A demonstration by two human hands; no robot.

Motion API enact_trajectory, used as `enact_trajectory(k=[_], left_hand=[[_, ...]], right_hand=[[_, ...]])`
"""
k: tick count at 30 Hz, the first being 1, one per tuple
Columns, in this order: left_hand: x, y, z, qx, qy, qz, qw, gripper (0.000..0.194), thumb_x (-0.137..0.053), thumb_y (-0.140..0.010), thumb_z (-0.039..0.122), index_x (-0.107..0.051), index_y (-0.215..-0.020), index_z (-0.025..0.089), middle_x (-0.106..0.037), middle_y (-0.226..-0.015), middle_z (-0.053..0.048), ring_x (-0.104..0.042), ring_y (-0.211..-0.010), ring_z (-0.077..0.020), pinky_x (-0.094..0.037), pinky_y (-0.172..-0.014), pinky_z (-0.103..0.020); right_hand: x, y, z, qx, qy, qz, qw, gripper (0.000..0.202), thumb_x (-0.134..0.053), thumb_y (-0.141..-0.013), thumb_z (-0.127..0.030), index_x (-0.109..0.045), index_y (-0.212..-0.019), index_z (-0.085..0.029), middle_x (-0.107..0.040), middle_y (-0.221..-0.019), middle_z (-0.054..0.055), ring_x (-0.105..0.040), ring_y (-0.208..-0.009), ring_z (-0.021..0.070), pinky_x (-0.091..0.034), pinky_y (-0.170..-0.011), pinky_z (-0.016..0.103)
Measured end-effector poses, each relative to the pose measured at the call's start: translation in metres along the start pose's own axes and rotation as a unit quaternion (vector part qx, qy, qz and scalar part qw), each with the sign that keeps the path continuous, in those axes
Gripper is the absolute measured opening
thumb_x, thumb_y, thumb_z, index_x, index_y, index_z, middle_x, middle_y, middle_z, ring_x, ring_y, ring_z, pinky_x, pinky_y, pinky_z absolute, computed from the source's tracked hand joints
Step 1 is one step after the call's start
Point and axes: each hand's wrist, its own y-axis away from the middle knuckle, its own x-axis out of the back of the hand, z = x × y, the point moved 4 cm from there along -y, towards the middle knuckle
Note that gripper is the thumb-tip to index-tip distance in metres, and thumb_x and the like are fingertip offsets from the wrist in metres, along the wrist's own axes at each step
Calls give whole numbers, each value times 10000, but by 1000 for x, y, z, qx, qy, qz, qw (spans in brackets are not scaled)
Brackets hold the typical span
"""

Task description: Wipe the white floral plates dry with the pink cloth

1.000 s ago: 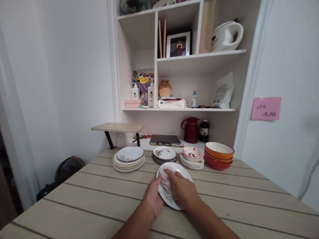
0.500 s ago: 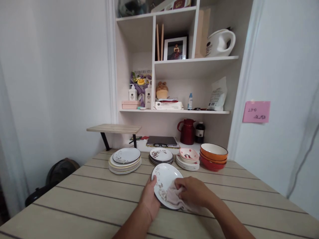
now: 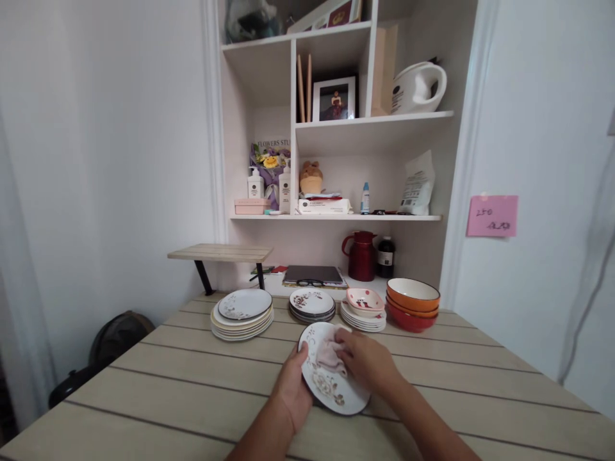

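Note:
A white plate (image 3: pixel 331 388) with a brown flower print is held tilted above the table's near middle. My left hand (image 3: pixel 294 384) grips its left edge, thumb on the upper face and the other fingers hidden beneath. Bunched in my right hand (image 3: pixel 364 358) is a pale pink cloth (image 3: pixel 328 354), pressed on the plate's upper part. Behind the plate stand a stack of dark-rimmed flowered plates (image 3: pixel 311 301) and a stack of small white plates (image 3: pixel 364 322) with a pink dish (image 3: pixel 365 301) on top.
A taller plate stack (image 3: pixel 243 307) stands at the left, below a small raised shelf (image 3: pixel 221 253). Orange and red bowls (image 3: pixel 412 304) are stacked at the right. Behind them are a red jug (image 3: pixel 361 256), a dark bottle (image 3: pixel 385 256) and a closed laptop (image 3: pixel 313 274).
The cloth and my right hand have moved up the plate, toward its far edge. The plate has turned and shifted slightly right and nearer, showing its flower print.

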Motion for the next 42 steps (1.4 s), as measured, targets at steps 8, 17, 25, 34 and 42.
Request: enact_trajectory(k=[8, 17, 25, 34, 42], left_hand=[[4, -2, 1, 22, -2, 11, 1000, 513, -611, -825, 313, -492, -1309, 191, -683, -1123, -136, -653, -983, -285, -441, -910, -433], [2, 0, 0, -4, -21, 15, 1000, 511, -644, -804, 320, -523, -1286, 201, -697, -1089, -130, -668, -947, -269, -453, -890, -406], [-1, 3, 1, -5, -27, 23, 999, 539, -648, -803, 332, -495, -1306, 212, -689, -1110, -132, -658, -974, -282, -460, -877, -411], [0, -3, 2, -23, -23, 22, 999, 488, -641, -807, 329, -528, -1266, 208, -697, -1084, -124, -668, -929, -265, -469, -853, -396], [1, 4, 4, 12, -53, 46, 997, 492, -619, -820, 375, -520, -1264, 189, -688, -1110, -137, -659, -970, -273, -464, -861, -398]], right_hand=[[-6, 13, -14, 78, -59, -91, 991, 179, -583, -691, -245, -615, -867, -249, -670, -805, 3, -568, -742, 168, -249, -579, 257], [-14, -8, -8, 1, -43, 33, 999, 276, -456, -859, -340, -534, -1117, -279, -659, -1054, 44, -606, -883, 201, -280, -619, 271], [-6, 9, 6, 72, -42, -112, 990, 106, -584, -696, -270, -594, -798, -245, -673, -800, 0, -578, -731, 172, -248, -566, 260], [-16, -1, -26, 47, -24, 40, 998, 240, -432, -878, -351, -536, -1084, -283, -656, -1061, 38, -621, -846, 186, -291, -609, 274], [-9, 0, 12, -15, 39, -74, 996, 239, -512, -805, -367, -586, -1006, -262, -696, -949, 73, -626, -841, 247, -259, -576, 283]])
